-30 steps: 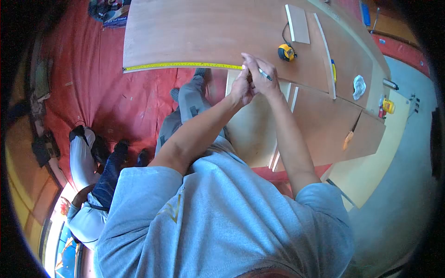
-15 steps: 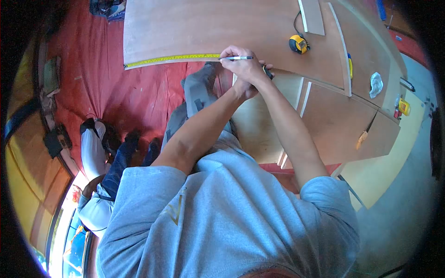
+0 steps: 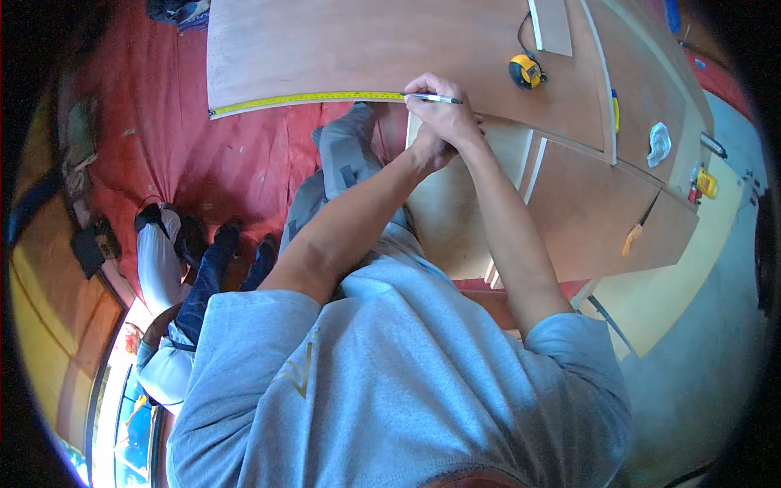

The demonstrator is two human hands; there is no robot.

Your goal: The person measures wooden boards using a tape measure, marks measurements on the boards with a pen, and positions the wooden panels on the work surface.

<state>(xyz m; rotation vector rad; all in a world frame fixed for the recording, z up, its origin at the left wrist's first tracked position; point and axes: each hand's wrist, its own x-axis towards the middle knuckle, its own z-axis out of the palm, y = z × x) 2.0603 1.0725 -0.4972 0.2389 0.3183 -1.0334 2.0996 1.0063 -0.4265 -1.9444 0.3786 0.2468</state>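
Observation:
A yellow measuring tape blade (image 3: 309,99) lies along the near edge of a large plywood sheet (image 3: 350,49), its end at the sheet's left corner. My right hand (image 3: 446,106) grips a white pen (image 3: 439,98), its tip beside the blade close to the sheet's edge. Under my right wrist, my left hand (image 3: 437,150) is closed, with its fingertips showing on the far side. The tape's case is now hidden by my hands; the earlier view shows part of it in my left hand.
On the sheet sit another tape measure (image 3: 527,71) and a narrow board (image 3: 551,28). A wooden-handled tool (image 3: 631,239), crumpled plastic (image 3: 659,145) and a yellow item (image 3: 706,184) lie to the right. Another person's legs (image 3: 159,256) are at left, on the red floor covering (image 3: 163,138).
Both hands have shifted right along the sheet's edge, and a longer stretch of blade shows. The tape case, partly visible before, is now covered. The camera view has moved slightly.

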